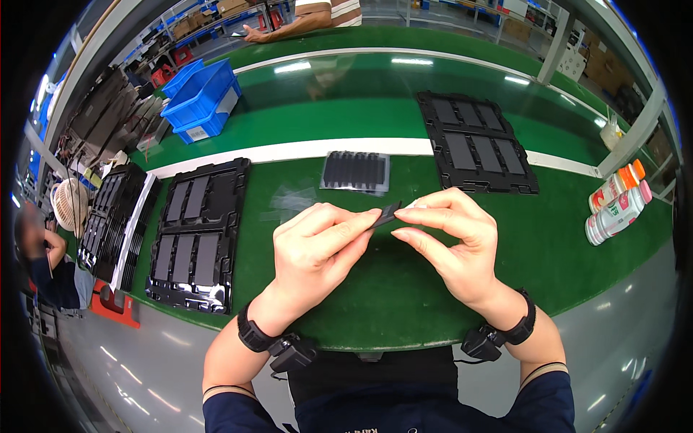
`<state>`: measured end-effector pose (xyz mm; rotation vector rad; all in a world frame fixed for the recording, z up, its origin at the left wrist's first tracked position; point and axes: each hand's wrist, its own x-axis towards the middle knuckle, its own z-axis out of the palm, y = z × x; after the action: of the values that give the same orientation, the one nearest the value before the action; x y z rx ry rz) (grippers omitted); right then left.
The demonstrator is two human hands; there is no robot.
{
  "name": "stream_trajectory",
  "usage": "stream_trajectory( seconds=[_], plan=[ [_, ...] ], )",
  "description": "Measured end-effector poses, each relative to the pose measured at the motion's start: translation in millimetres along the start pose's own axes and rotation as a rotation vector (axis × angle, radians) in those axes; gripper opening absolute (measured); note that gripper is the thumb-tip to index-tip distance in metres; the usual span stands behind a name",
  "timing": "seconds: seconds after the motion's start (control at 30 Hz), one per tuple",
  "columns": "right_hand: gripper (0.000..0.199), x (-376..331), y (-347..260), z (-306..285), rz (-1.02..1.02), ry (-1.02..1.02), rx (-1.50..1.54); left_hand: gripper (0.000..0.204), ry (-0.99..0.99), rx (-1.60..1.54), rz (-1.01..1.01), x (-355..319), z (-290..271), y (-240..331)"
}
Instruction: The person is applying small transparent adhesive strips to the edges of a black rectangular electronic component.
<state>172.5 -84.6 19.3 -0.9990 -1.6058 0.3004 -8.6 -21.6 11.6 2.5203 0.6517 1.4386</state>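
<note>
Above the near half of the green table, my left hand (pixel 317 242) pinches a small dark flat rectangular piece (pixel 385 215) between thumb and fingers, holding it tilted. My right hand (pixel 455 238) is at the other end of that piece. Its index fingertip is at the piece's edge, while the thumb stays apart below. Just beyond my hands lies a clear-backed sheet of black strips (pixel 355 171). Some crumpled clear film (pixel 290 200) rests beside my left hand. A black tray (pixel 238 216) on the left and another black tray (pixel 442 167) at the far right hold dark rectangular panels.
Stacked black trays (pixel 108 216) stand at the far left. Blue bins (pixel 206 105) sit beyond the white strip. Two bottles (pixel 619 213) stand at the right edge. A person's arm (pixel 296 27) is across the table, and another person (pixel 54 256) is at the left.
</note>
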Motion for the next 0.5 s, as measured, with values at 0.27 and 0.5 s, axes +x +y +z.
stream_trajectory(
  seconds=[0.27,0.5],
  plan=[
    [0.019,-5.1,-1.2,9.4,0.040,0.056,0.045,0.030,0.053,0.060,0.094,0.6,3.2,1.5],
    [0.013,-9.5,-2.7,14.6,0.207,0.107,0.302,0.031,0.077,0.105,0.165,-0.2,6.0,0.5]
  ],
)
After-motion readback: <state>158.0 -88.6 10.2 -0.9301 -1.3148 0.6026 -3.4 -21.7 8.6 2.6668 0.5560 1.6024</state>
